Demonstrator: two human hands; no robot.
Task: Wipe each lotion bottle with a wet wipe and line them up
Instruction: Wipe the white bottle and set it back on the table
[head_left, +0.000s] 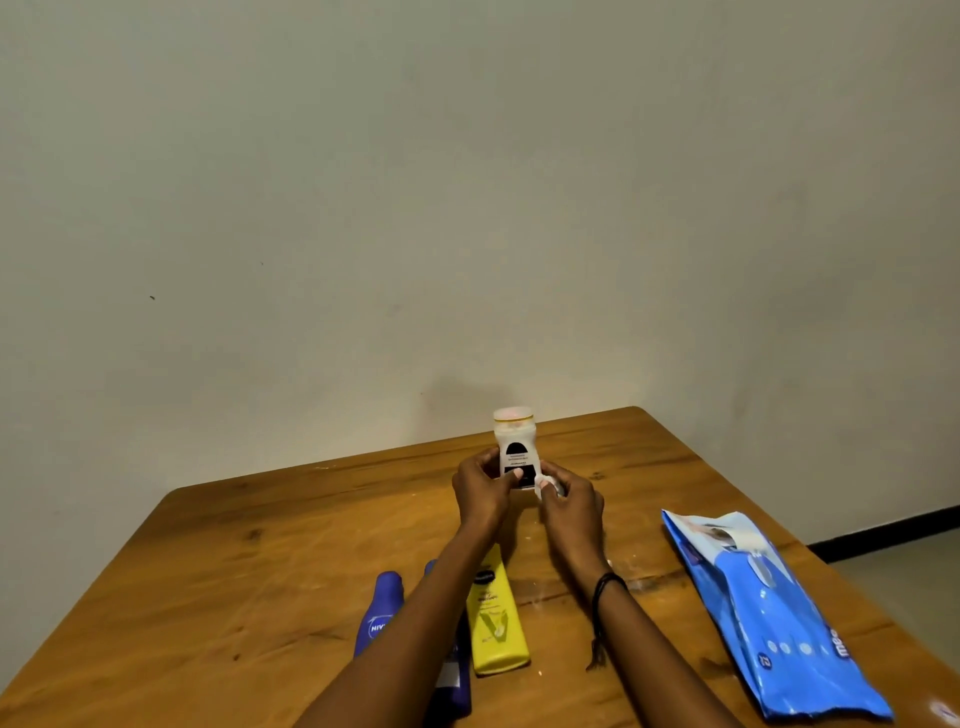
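Note:
A small white lotion bottle (514, 441) with a black label is held above the far middle of the table. My left hand (483, 488) grips its lower left side. My right hand (569, 501) holds a crumpled white wet wipe (546, 486) pressed against the bottle's lower right side. Nearer to me, three bottles lie flat side by side: a blue Nivea bottle (379, 613), a dark blue bottle (454, 680) mostly hidden under my left forearm, and a yellow bottle (496, 618).
A blue wet wipe pack (769, 618) lies at the right with its flap open. The wooden table (234, 571) meets a plain wall at its far edge and ends at the right beside the pack.

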